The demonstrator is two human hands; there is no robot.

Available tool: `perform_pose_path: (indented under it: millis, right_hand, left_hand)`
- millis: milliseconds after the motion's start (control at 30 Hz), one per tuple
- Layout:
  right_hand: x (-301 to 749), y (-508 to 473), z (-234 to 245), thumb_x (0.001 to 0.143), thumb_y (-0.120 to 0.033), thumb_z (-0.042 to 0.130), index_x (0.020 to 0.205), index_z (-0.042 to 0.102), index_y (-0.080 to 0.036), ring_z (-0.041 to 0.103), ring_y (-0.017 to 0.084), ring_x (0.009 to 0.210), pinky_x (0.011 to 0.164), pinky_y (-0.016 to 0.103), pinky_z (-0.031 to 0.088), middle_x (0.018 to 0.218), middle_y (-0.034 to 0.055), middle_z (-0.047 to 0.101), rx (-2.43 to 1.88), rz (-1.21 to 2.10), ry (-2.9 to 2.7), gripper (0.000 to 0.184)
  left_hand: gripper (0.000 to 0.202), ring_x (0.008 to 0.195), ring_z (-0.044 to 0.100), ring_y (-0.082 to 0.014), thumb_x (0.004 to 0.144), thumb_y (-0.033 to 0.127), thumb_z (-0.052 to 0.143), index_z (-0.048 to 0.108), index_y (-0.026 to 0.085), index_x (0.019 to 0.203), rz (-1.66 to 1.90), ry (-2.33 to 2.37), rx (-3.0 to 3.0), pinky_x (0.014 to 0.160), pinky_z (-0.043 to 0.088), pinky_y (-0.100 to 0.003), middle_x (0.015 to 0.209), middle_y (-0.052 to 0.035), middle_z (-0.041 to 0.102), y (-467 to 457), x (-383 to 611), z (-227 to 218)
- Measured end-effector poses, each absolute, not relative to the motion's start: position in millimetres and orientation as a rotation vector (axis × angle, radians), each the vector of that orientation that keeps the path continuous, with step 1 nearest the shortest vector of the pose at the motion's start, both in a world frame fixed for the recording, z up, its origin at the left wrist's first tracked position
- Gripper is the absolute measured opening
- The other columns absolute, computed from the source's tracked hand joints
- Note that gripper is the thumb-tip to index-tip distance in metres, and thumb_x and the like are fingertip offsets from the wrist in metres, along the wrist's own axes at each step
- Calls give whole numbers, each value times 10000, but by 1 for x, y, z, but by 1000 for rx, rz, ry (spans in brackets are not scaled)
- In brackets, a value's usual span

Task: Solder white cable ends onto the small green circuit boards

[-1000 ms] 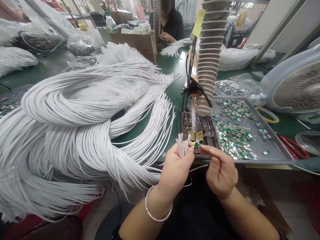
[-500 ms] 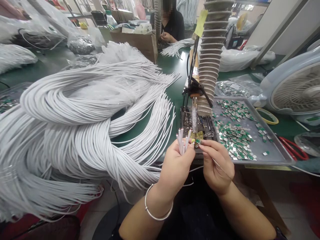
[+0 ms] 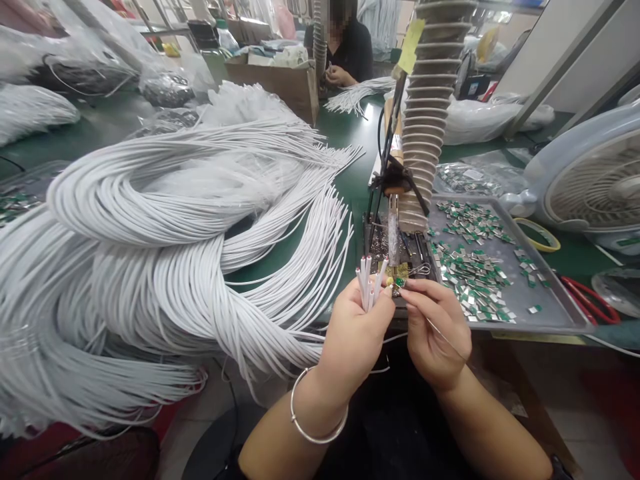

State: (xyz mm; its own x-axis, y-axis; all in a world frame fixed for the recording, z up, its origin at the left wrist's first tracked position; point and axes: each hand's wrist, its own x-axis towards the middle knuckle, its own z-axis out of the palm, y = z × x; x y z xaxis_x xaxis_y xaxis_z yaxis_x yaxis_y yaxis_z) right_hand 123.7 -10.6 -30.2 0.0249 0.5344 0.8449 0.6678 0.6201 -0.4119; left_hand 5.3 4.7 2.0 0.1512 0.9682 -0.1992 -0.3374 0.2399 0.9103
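My left hand (image 3: 354, 327) is closed around several white cables (image 3: 367, 283) whose stripped ends point upward. Its thumb and forefinger pinch close to a small yellow bit (image 3: 389, 282), which I cannot make out clearly. A small green circuit board (image 3: 399, 283) sits at the fingertips of my right hand (image 3: 437, 327), which is closed in a pinch. One thin pale wire (image 3: 440, 333) runs across the right fingers. Just above the board, the soldering iron (image 3: 393, 233) hangs tip down from its stand. The join between cable and board is too small to see.
Large bundles of white cable (image 3: 165, 280) cover the left side. On the right, a grey tray (image 3: 560, 303) carries many small boards, beside red-handled pliers (image 3: 590, 300) and a fan (image 3: 595, 173). A ribbed hose (image 3: 433, 100) hangs by the iron. Another person (image 3: 345, 50) sits opposite.
The whole view has shifted slightly to the right. Both hands keep nearly the same pose under the iron, and the green board shows a little more plainly between the fingertips.
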Motion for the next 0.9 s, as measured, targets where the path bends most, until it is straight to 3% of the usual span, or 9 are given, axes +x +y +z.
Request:
perform_pose_path:
  millis: [533, 767, 900]
  right_hand:
    - [125, -13, -32, 840, -69, 523, 1085, 631, -226, 648, 192, 889, 724, 364, 579, 979, 85, 650, -1037, -106, -1642, 310]
    - [129, -15, -38, 864, -54, 455, 1166, 576, -224, 639, 170, 853, 704, 338, 561, 998, 77, 644, -1058, 12, -1615, 367]
    - [129, -13, -31, 865, -73, 464, 1074, 595, -217, 627, 164, 795, 692, 323, 546, 854, 44, 643, -1132, -13, -1636, 286]
  left_hand:
    - [119, 502, 403, -80, 784, 262, 631, 618, 172, 860, 1077, 986, 849, 580, 397, -205, 517, 81, 395, 6, 2, -5]
    - [74, 667, 539, -93, 805, 231, 607, 606, 160, 828, 1037, 964, 915, 700, 446, -213, 724, 16, 581, 4, -2, -7]
    - [74, 788, 584, -133, 791, 239, 626, 609, 167, 793, 1059, 994, 1024, 774, 457, -249, 862, -22, 628, 2, -5, -11]
